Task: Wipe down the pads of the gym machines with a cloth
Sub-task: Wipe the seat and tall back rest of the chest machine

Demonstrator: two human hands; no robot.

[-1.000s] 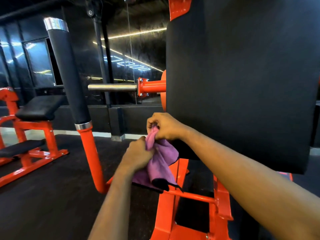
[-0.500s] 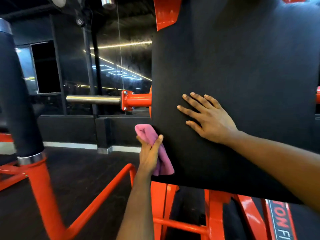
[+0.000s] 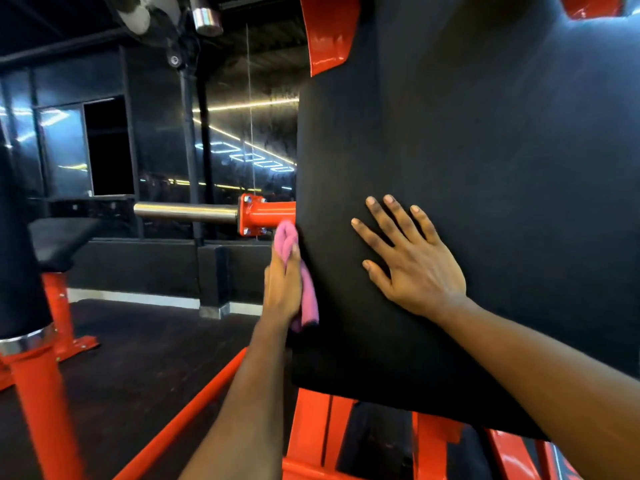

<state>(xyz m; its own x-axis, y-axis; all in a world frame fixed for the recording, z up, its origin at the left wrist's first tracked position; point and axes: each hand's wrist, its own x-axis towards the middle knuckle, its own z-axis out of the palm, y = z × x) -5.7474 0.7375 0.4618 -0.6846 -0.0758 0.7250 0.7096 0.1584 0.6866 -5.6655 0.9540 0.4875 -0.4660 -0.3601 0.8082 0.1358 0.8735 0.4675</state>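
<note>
A large black pad (image 3: pixel 485 161) fills the right side of the view, its matte face nearly upright and carried on a glossy orange frame (image 3: pixel 311 427) that shows below it and at its top corner. A chrome bar (image 3: pixel 183 211) juts out leftward from an orange collar (image 3: pixel 265 218) at the pad's left edge. The room is dark, with a black rubber floor (image 3: pixel 138 358), mirrored black wall panels (image 3: pixel 242 140) that reflect thin lines of ceiling light, and a fan (image 3: pixel 138 15) high up. A black padded bench (image 3: pixel 59 237) on orange legs stands at the left, behind a thick black roller (image 3: pixel 17 254) with a chrome ring. The right hand (image 3: pixel 412 268) lies flat on the pad's face, fingers spread. The left hand (image 3: pixel 282 292) grips a bunched pink cloth (image 3: pixel 309 299) and presses it against the pad's left edge; the cloth's top fold sits just below the orange collar. A second ago both hands held the cloth in front of the pad's lower corner. Half a second ago the right hand was already flat on the face while the left held the cloth lower on the edge. Since then the left hand and cloth have slid up the edge, and the right hand has stayed planted.
</note>
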